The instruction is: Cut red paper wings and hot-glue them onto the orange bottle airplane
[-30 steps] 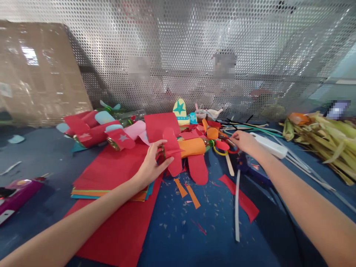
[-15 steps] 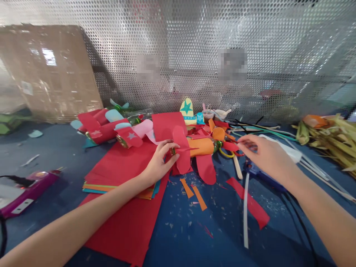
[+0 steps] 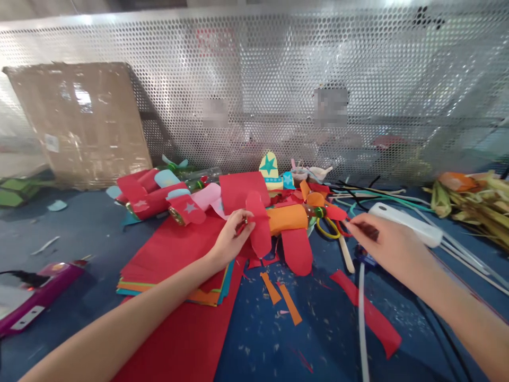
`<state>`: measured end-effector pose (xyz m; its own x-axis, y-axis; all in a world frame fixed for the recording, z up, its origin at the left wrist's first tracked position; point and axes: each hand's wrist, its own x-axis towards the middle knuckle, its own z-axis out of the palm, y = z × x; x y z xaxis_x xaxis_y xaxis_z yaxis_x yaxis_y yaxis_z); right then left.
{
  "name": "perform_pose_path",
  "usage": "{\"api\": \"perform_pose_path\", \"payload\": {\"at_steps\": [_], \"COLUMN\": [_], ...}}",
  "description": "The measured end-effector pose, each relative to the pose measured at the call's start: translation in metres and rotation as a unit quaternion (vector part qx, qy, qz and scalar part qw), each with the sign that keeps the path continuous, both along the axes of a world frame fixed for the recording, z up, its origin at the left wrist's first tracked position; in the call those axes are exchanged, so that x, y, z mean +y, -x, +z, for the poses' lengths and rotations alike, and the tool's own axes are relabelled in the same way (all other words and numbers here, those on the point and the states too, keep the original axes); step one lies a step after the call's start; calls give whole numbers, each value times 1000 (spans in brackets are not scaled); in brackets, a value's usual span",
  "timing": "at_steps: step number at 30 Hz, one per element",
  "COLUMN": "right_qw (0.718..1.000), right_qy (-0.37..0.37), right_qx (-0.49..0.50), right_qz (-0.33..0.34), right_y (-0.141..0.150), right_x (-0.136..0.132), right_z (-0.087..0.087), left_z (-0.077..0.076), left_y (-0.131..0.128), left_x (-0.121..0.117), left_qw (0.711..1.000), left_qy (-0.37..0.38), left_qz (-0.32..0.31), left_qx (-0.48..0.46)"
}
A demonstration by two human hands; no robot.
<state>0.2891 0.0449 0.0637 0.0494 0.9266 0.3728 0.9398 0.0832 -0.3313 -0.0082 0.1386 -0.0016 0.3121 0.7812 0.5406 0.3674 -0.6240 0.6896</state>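
My left hand (image 3: 233, 239) is closed around the left end of a green bottle (image 3: 318, 211) lying on its side. Orange paper (image 3: 288, 218) wraps the bottle's middle. Rounded red paper pieces (image 3: 297, 252) stick out from it like wings, and an upright red paper piece (image 3: 259, 225) stands beside my left fingers. At the bottle's neck, on the right, is a small red paper blade (image 3: 336, 213). My right hand (image 3: 371, 231) pinches at the blade's outer tip; its fingertips partly hide the contact. Scissors with a yellow handle loop (image 3: 326, 229) lie under the neck.
Stacked coloured paper (image 3: 167, 254) lies at left, with paper-wrapped bottles (image 3: 153, 199) behind it. A purple power strip (image 3: 43, 292) lies far left, a white one (image 3: 405, 223) at right. Orange scraps (image 3: 290, 302) and a red strip (image 3: 368, 313) lie in front. Perforated metal (image 3: 270, 69) stands behind.
The view has tilted up a little, so everything sits lower. My right hand has shifted slightly right and down relative to the bottle's neck; the red blade now points right. My left hand keeps its hold.
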Motion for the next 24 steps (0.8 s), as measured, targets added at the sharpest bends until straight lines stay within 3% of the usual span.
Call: {"api": "perform_pose_path", "payload": {"at_steps": [11,24], "right_qw": [994,997], "right_qy": [99,71], "right_qx": [-44,-19], "right_qz": [-5,3], "right_y": [-6,-10], "right_x": [4,6], "right_z": [-10,-17], "left_z": [7,8], "left_y": [2,-1], "left_x": [-12,-17], "left_qw": [999,995], "left_qy": [-20,-28], "left_qz": [-8,-36], "left_qx": [31,84]}}
